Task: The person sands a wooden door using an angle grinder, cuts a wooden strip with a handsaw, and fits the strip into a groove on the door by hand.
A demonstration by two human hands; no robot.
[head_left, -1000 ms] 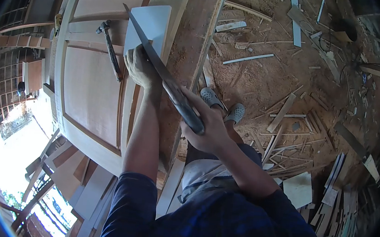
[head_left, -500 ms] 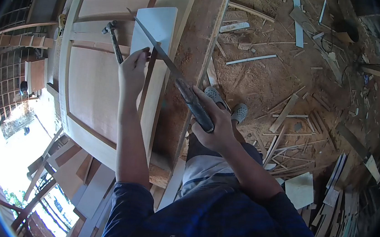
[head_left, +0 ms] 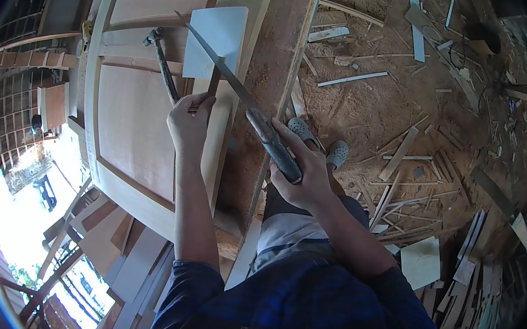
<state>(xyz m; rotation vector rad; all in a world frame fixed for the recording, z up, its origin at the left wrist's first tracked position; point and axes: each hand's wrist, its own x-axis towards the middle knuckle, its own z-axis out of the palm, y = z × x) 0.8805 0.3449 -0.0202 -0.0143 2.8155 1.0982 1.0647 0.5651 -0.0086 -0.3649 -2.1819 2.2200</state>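
My right hand (head_left: 306, 178) is wrapped around the worn, dark handle of a long knife (head_left: 233, 82). Its narrow blade tapers up and left, crossing over a white board (head_left: 207, 26). My left hand (head_left: 190, 119) is closed in a pinch on a thin brown wood strip (head_left: 214, 85). The strip's upper end meets the blade near the board's lower edge; my fingers and wrist hide part of it. Just left of that hand, a hammer (head_left: 165, 66) lies on a panelled wooden door (head_left: 134, 126), the end of its handle hidden by my knuckles.
The door rests on a dusty workbench (head_left: 275, 45) in front of me. Offcuts (head_left: 397, 155) and sawdust litter the floor to the right, around my clogs (head_left: 337, 152). Stacked boards (head_left: 140, 260) stand at lower left, and more strips (head_left: 465, 273) are piled at lower right.
My left hand has drawn back toward me, away from the white board, uncovering more of the hammer handle. The knife stays across the board, and my right hand has barely moved.
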